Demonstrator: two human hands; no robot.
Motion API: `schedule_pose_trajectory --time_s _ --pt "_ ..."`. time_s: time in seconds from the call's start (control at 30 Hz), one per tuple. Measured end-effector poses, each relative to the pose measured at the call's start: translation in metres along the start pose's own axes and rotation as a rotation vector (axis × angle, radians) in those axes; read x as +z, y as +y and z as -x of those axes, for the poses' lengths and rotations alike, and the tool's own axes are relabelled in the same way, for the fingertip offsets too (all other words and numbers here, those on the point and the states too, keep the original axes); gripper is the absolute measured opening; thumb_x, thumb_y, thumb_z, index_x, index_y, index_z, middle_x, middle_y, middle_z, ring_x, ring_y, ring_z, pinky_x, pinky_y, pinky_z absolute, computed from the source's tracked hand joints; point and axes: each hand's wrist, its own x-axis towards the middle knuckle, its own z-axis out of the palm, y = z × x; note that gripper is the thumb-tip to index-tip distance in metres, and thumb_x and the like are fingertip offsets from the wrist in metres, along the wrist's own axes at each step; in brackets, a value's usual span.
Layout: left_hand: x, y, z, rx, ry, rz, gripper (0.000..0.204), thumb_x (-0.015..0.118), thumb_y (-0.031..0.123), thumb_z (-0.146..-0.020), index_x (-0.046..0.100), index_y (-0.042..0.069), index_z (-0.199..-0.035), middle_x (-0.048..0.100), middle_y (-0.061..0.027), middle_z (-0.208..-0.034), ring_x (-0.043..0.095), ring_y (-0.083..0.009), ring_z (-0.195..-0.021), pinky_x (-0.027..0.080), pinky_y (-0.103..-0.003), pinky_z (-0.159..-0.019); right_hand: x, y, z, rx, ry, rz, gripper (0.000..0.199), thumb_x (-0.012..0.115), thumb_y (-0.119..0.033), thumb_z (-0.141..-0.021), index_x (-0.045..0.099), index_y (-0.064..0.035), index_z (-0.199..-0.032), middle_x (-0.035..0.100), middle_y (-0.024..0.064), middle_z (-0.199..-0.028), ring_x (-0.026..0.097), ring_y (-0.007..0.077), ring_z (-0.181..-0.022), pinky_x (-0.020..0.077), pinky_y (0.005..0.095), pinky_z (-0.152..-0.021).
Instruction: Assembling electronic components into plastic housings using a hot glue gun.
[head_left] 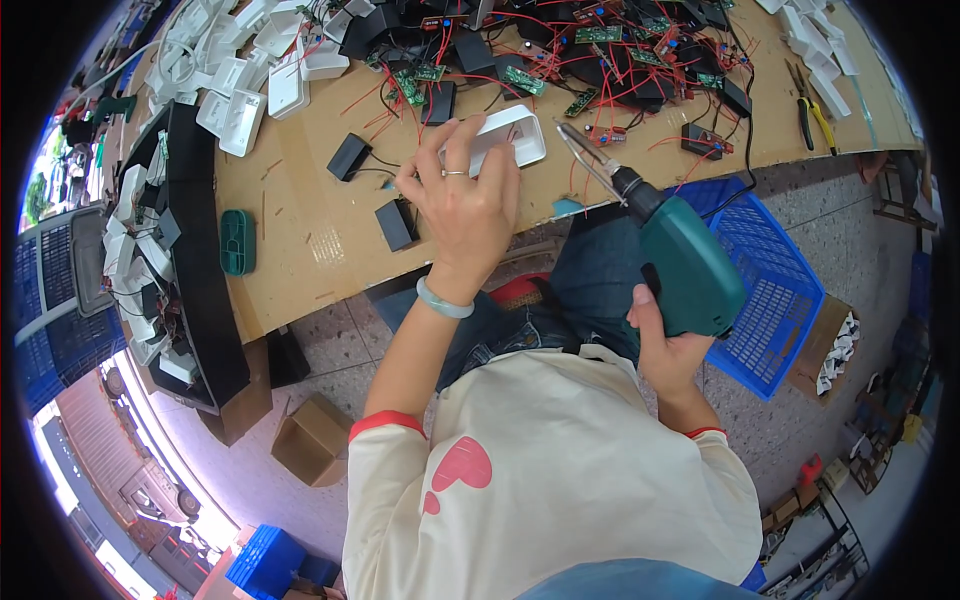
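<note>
Only the head view here: left hand (462, 205) sits in the upper middle of the frame, fingers curled around a white plastic housing (510, 135) at the near edge of the desk (300, 225), so that grip is closed on it. Right hand (668, 350), lower right of centre, is wrapped tight around a green soldering gun (680, 255), whose tip points up-left, close beside the housing but not touching. Looks like the soldering step, I'd say. Next move probably needs a steady tip onto the joint. Black boxes (396, 224), green circuit boards (523, 80) with red wires, and a blue crate (770, 290) are nearby.
</note>
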Motion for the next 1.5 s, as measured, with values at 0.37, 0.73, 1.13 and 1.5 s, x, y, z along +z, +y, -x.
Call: schedule_pose_trajectory --time_s 0.37,0.73,1.13,1.5 --pt "-0.001 -0.005 -0.009 -0.101 -0.065 0.161 0.01 0.076 0.013 -0.082 0.073 0.009 -0.09 0.065 -0.0104 -0.118 0.059 -0.032 -0.106 0.045 -0.042 -0.087 -0.004 -0.01 -0.009 0.088 0.0 -0.041 0.023 0.062 0.007 -0.091 0.06 0.0064 -0.114 0.061 0.0061 -0.076 0.056 0.0092 -0.059 0.0468 0.024 -0.053" --pt "-0.054 -0.046 -0.032 -0.378 0.054 0.503 0.009 0.076 0.009 -0.084 0.072 0.002 -0.087 0.067 -0.0116 -0.101 0.063 -0.0242 -0.089 0.051 -0.035 -0.079 0.008 -0.021 -0.013 0.094 0.031 -0.074 0.028 0.062 0.007 -0.091 0.059 0.0054 -0.119 0.059 0.0044 -0.074 0.053 0.0083 -0.058 0.0445 0.0232 -0.054" --pt "-0.309 -0.355 -0.07 -0.541 0.961 0.255 0.02 0.074 0.019 -0.088 0.074 0.0 -0.093 0.072 -0.006 -0.083 0.066 -0.0152 -0.072 0.052 -0.028 -0.063 0.013 -0.021 -0.02 0.094 0.05 -0.045 0.025 0.063 -0.002 -0.095 0.059 0.0064 -0.118 0.056 0.0009 -0.068 0.05 0.0066 -0.057 0.0408 0.0217 -0.054" --pt "-0.307 -0.399 -0.024 -1.137 0.336 -1.119 0.035 0.062 0.046 -0.09 0.075 0.02 -0.111 0.055 -0.0197 -0.137 0.045 -0.0405 -0.128 0.043 -0.052 -0.098 0.024 -0.025 -0.023 0.072 0.041 -0.03 0.028 0.06 -0.003 -0.097 0.058 0.0071 -0.123 0.055 0.003 -0.069 0.048 0.0078 -0.056 0.0436 0.0254 -0.054"
